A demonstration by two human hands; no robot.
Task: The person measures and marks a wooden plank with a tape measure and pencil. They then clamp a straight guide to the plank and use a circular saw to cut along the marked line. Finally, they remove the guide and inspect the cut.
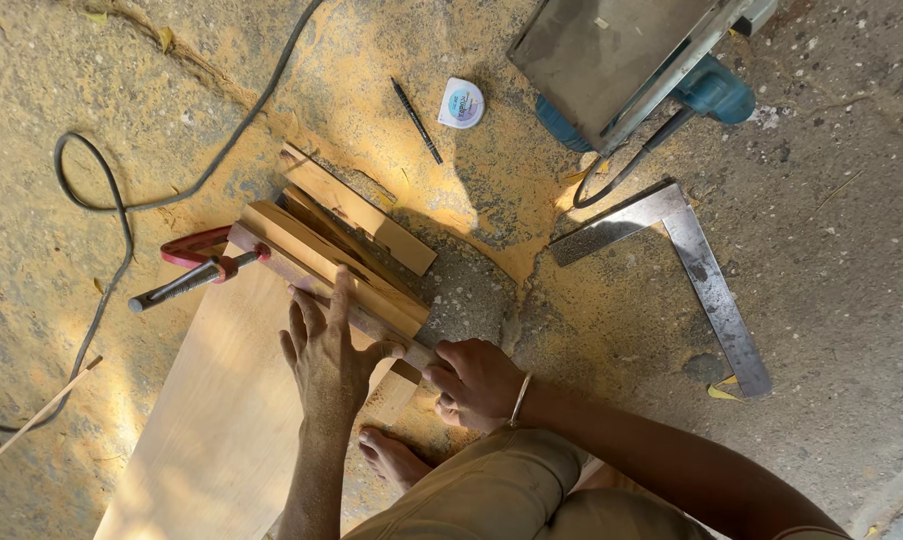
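Left hand (324, 352) flat on wide pale plywood board (212, 400), fingers (317, 310) spread and extended, tips touching the long narrow wooden strip (322, 280) lying across the board's far end. Right hand (475, 382) curled shut around the near end of that same strip (thin metal bangle at the wrist). Red-jawed bar clamp with black handle (197, 270) gripping strip and board at the far left edge. Short tan wooden offcuts (357, 215) stacked just beyond the strip, on sawdust-covered concrete floor (822, 250). Bare foot (392, 458) beside the board, below the hands. Further off: steel L-shaped carpenter's square (707, 275) to the right, black pencil (417, 120) and small round white tape measure (461, 103) near each other, blue power saw with grey base plate (632, 60) at top, black cable (122, 215) looping at left.
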